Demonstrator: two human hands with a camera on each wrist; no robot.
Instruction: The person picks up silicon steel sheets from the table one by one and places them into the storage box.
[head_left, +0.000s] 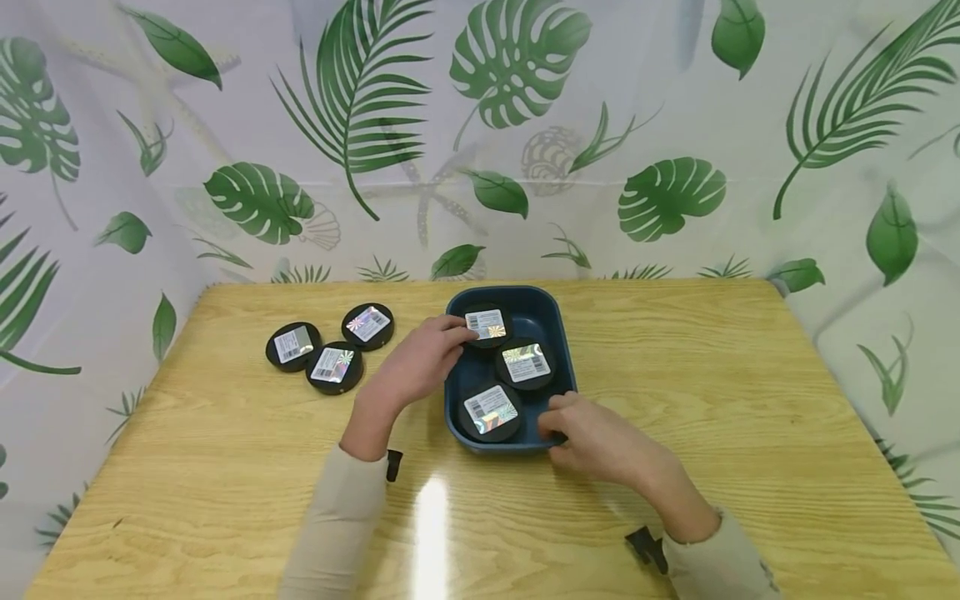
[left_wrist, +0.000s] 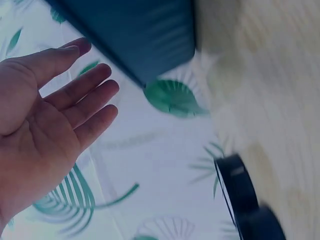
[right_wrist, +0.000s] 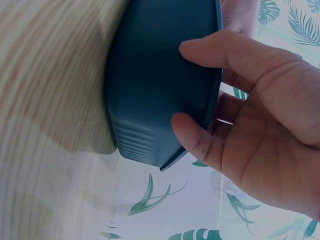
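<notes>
A dark blue plastic bin (head_left: 566, 354) stands on the table with three flat round black discs in it, each bearing a white label with a shiny sticker. My right hand (head_left: 600, 433) grips the near right corner of its rim, and in the right wrist view the thumb (right_wrist: 205, 52) lies along the outer wall while other fingers reach over the rim. At the far left rim, my left hand (head_left: 423, 358) reaches over the edge, fingertips right at the far left disc (head_left: 486, 325). In the left wrist view its fingers (left_wrist: 87, 100) are extended and slightly bent.
Left of the bin, three more labelled black discs lie close together on the wooden table (head_left: 712, 367): one at the left (head_left: 294, 346), one nearer (head_left: 334, 367) and one farther back (head_left: 368, 325). A leaf-patterned cloth (head_left: 585, 142) hangs behind the table.
</notes>
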